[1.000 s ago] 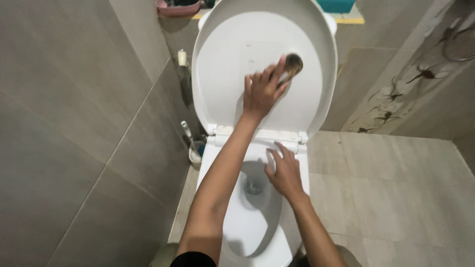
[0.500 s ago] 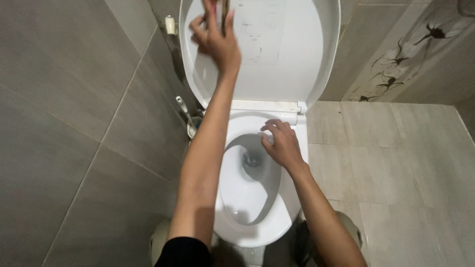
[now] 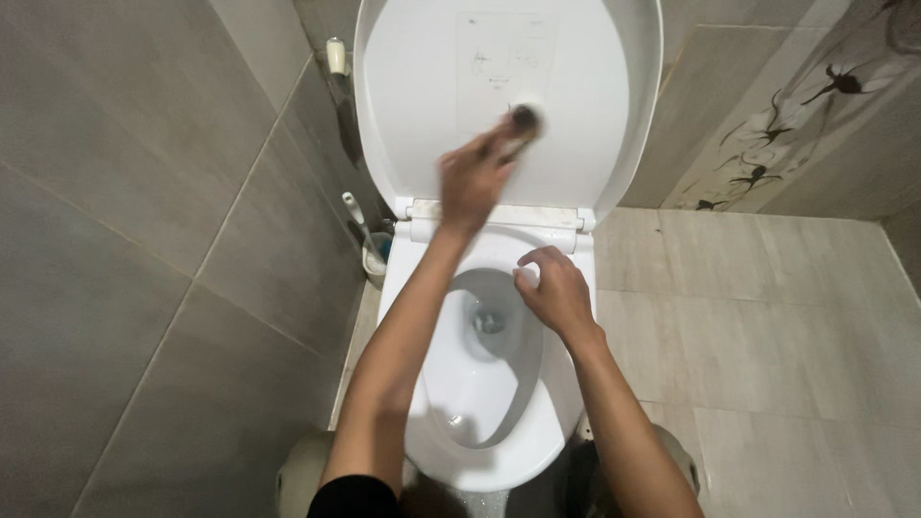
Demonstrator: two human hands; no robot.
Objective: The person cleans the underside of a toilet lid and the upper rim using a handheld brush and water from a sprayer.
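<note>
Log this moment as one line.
left hand: holds scrubber against raised toilet lid | right hand: rests on toilet bowl rim | brush holder: by wall

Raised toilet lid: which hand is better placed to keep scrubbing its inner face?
Left. The left hand is up at the raised lid, gripping a dark scrubber pressed against it. The right hand is lower, resting on the bowl rim, with nothing visible in it.
</note>
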